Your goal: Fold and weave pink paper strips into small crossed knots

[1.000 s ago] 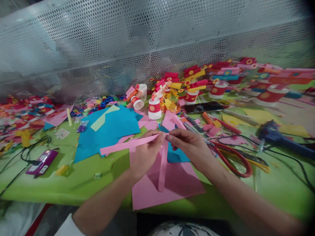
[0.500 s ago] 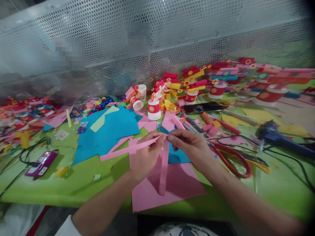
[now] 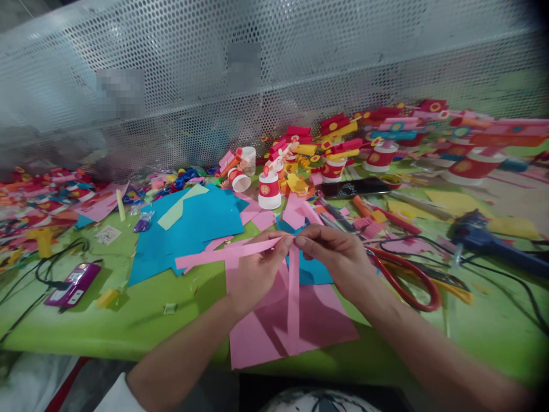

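Both hands meet above a pink paper sheet [image 3: 326,320]. My left hand [image 3: 259,269] pinches a pink paper strip [image 3: 214,254], whose one part sticks out to the left past the wrist. Thumb and finger of my right hand [image 3: 332,252] are closed on the same pink paper at the spot where the fingertips come together. From there a second length of pink strip [image 3: 293,309] hangs down over the sheet; whether it is one folded strip or two, I cannot tell. Blue paper [image 3: 315,274] lies partly under the right hand.
Red-handled scissors [image 3: 422,303] and a blue glue gun [image 3: 482,240] with its cable lie at right. Red-and-white paper cups [image 3: 270,191] with rolled paper stand behind. Large blue sheets [image 3: 201,229] and a purple device [image 3: 75,286] are at left. A perforated metal panel [image 3: 180,74] borders the table.
The hanging pink length has swung to the right and now falls straighter and lower. The left-pointing part has turned a little and shows more of its flat side. Both hands stay nearly in place.
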Tool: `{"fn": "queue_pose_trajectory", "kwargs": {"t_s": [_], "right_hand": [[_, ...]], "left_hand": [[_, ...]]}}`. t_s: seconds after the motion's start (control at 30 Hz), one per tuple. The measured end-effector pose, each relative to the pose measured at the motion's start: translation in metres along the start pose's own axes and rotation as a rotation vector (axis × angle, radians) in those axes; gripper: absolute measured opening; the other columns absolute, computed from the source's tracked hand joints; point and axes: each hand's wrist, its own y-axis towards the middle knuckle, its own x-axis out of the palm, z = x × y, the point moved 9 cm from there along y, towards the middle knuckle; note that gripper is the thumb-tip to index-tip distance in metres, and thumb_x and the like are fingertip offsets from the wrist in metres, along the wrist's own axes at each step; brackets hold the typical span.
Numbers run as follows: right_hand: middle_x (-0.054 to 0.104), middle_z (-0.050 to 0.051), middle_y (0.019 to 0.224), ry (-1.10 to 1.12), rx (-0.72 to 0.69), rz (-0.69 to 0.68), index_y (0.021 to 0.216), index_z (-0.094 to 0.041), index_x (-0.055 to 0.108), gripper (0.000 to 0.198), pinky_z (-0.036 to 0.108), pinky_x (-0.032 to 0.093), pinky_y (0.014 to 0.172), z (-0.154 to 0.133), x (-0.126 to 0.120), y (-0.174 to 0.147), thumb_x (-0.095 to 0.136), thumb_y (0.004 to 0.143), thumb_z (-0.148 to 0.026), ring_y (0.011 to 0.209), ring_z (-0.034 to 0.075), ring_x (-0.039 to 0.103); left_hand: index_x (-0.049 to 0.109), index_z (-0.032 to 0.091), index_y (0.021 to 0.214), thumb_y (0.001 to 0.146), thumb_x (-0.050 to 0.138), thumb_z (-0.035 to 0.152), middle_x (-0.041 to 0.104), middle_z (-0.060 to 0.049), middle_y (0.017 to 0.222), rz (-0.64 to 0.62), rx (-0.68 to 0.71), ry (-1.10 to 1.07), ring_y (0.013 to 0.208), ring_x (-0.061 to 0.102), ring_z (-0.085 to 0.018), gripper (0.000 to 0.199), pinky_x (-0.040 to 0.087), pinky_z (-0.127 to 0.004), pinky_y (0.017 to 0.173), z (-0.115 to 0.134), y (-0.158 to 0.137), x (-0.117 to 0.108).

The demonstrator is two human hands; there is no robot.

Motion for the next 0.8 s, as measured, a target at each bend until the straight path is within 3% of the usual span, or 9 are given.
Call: {"fn": "queue_pose_trajectory", "kwargs": {"t_s": [0.17,0.37,0.5,0.8], "right_hand": [[0.058,0.000,0.065,0.029,0.015,0.030,0.074,-0.018,0.073,0.021,0.026,0.036,0.056,0.002,-0.001,0.001,0.078,0.079,-0.038,0.062,0.012,0.046],[0.059,-0.001,0.065,0.074,0.002,0.036,0.073,-0.019,0.074,0.018,0.025,0.037,0.056,0.003,-0.001,0.000,0.078,0.080,-0.035,0.063,0.012,0.048],[0.059,-0.001,0.064,0.082,0.012,0.049,0.073,-0.019,0.073,0.019,0.025,0.037,0.056,0.004,-0.001,0.000,0.079,0.079,-0.036,0.063,0.012,0.048],[0.054,-0.002,0.061,0.073,0.096,-0.075,0.070,-0.019,0.065,0.036,0.026,0.041,0.054,0.006,0.009,0.004,0.076,0.080,-0.051,0.057,0.012,0.049]], "left_hand": [[0.077,0.018,0.092,0.083,0.076,0.035,0.075,-0.006,0.085,-0.014,-0.102,-0.171,0.081,0.068,-0.019,0.020,0.056,-0.031,0.076,-0.007,0.001,0.005],[0.078,0.018,0.082,0.084,0.075,0.035,0.076,-0.004,0.077,-0.024,-0.121,-0.137,0.074,0.069,-0.018,0.018,0.055,-0.029,0.070,-0.006,0.002,0.005],[0.078,0.018,0.085,0.086,0.073,0.037,0.075,-0.004,0.077,-0.044,-0.135,-0.109,0.073,0.068,-0.017,0.020,0.055,-0.028,0.068,-0.007,0.003,0.004],[0.078,0.016,0.089,0.082,0.076,0.036,0.077,-0.005,0.083,-0.052,-0.267,-0.229,0.079,0.071,-0.019,0.021,0.058,-0.034,0.079,-0.014,0.002,0.003]]}}
